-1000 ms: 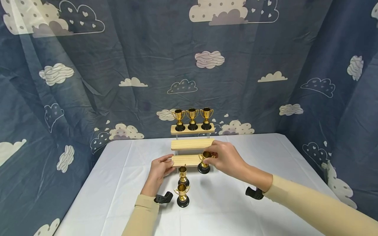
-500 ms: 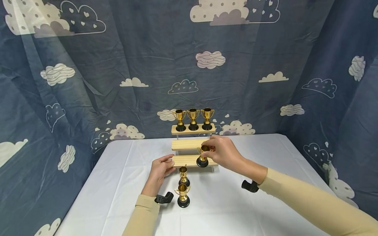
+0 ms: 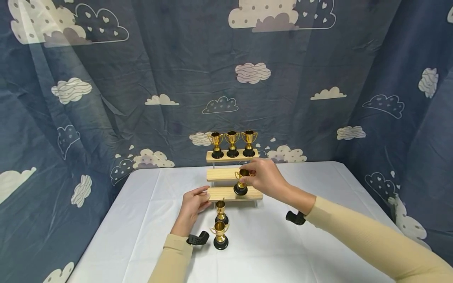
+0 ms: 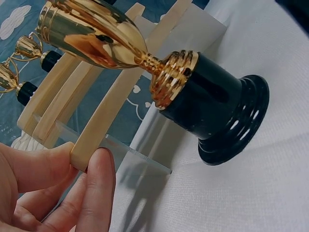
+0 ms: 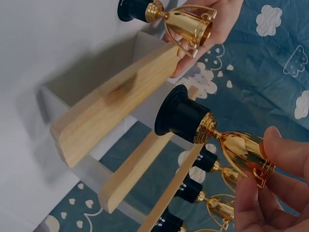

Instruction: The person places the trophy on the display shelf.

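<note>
My right hand (image 3: 267, 177) pinches the cup of a gold trophy (image 3: 240, 188) with a black base, held between thumb and fingers. In the right wrist view that trophy (image 5: 185, 116) hangs clear of the wooden boards, over the gap between the lowest board (image 5: 116, 104) and the middle one (image 5: 137, 166). My left hand (image 3: 189, 207) grips the left end of the lowest board (image 3: 221, 193) between thumb and fingers, also seen in the left wrist view, where the fingers (image 4: 100, 188) press its end. Nothing stands on the lowest or middle board.
Three trophies (image 3: 232, 144) stand in a row on the top board (image 3: 226, 158). Two more trophies stand on the white tablecloth (image 3: 283, 251) before the stand, a nearer one (image 3: 221, 241) and one behind it (image 3: 221, 214). A cloud-patterned curtain (image 3: 191, 59) hangs behind.
My right hand has carried its trophy up and leftward, from in front of the lowest board's right end to above that board. My left hand has kept its grip.
</note>
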`<action>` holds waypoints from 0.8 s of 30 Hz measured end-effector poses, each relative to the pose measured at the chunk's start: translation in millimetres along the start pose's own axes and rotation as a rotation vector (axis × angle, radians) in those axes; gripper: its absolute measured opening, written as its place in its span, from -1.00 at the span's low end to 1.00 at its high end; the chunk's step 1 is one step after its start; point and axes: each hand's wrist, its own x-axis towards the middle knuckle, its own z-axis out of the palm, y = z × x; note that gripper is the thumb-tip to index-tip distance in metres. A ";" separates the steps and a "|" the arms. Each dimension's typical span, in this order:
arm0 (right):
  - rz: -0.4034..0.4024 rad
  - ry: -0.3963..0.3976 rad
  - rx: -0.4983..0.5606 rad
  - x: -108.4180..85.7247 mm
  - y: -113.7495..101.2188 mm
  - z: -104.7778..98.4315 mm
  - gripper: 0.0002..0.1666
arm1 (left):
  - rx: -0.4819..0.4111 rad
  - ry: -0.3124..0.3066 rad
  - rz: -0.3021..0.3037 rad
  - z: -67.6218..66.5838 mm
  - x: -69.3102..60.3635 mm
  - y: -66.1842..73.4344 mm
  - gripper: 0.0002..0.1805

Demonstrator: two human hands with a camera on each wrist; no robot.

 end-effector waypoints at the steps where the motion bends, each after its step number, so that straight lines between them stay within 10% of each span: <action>1: 0.002 0.003 0.003 1.5 0.4 0.1 -0.60 | 0.000 -0.001 0.002 0.0 -0.5 0.3 -0.51; 24: 0.028 0.020 0.006 37.6 4.2 5.7 -0.58 | 0.002 -0.009 0.002 -0.4 -1.6 1.1 -0.54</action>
